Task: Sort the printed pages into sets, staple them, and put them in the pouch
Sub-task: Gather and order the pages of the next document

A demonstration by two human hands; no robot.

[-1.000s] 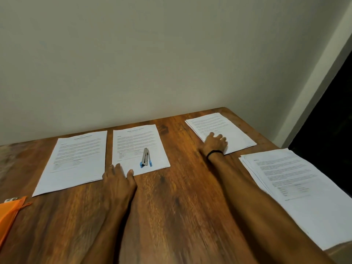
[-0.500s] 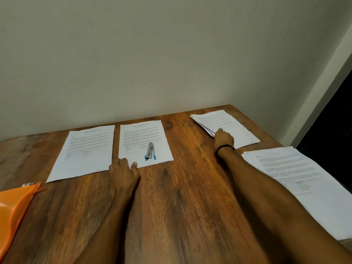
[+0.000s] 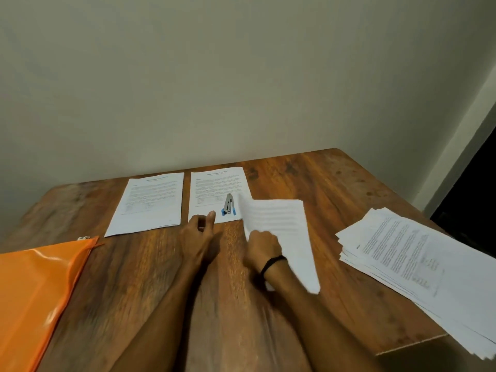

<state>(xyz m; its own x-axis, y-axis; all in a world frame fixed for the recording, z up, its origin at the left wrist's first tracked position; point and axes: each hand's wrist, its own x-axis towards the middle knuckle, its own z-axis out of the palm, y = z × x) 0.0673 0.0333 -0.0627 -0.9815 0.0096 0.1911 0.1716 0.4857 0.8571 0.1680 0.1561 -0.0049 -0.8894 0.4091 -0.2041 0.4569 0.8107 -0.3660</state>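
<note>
Dragged nearer over wooden table [image 3: 335, 183]: page set [image 3: 279, 221] clamped in right grip [image 3: 261, 247]; left grip [image 3: 197, 237] apart.

Home or small office desk corner, can't tell which: wood surface [image 3: 295, 178] against a bare wall [image 3: 241, 76], printed pages [image 3: 153, 202] in stacks, stapler [image 3: 228, 204], orange pouch [image 3: 35, 285], dark opening [image 3: 477, 189] at right.
</note>
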